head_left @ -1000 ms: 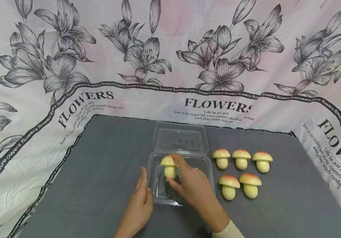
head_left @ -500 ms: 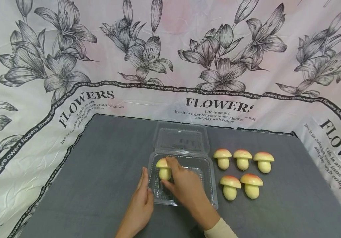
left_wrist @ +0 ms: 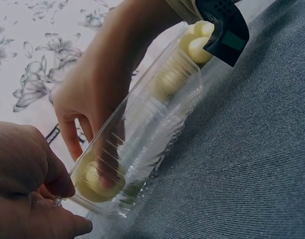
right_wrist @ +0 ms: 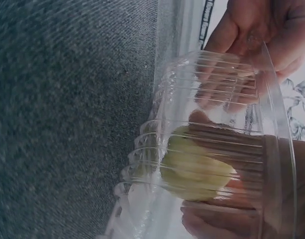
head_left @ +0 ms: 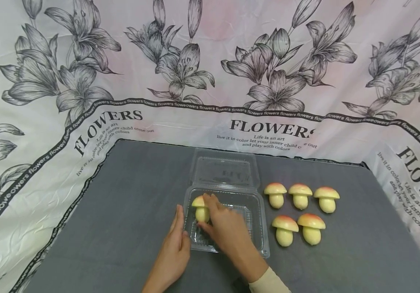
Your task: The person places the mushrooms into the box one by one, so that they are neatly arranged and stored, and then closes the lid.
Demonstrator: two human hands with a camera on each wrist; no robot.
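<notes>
In the head view a yellow mushroom (head_left: 201, 211) with a reddish cap is inside the left part of a clear plastic clamshell container (head_left: 262, 228). My right hand (head_left: 233, 232) reaches in from the right and grips it between thumb and fingers. Seen through the clear wall in the right wrist view, the mushroom (right_wrist: 194, 169) is low in the container, close to its bottom. My left hand (head_left: 173, 250) is at the container's left side; the left wrist view shows its thumb and finger pinching the rim. Part of the cap is hidden by the right fingers.
Several similar mushrooms (head_left: 284, 230) lie in two rows on the grey table (head_left: 133, 203), right of the container. The container's lid (head_left: 224, 169) lies folded back behind it. A white flower-printed cloth (head_left: 180, 126) rises behind the table.
My right hand has moved the mushroom left and slightly down into the container's left part, then nearly stopped. My left hand has stayed at the rim.
</notes>
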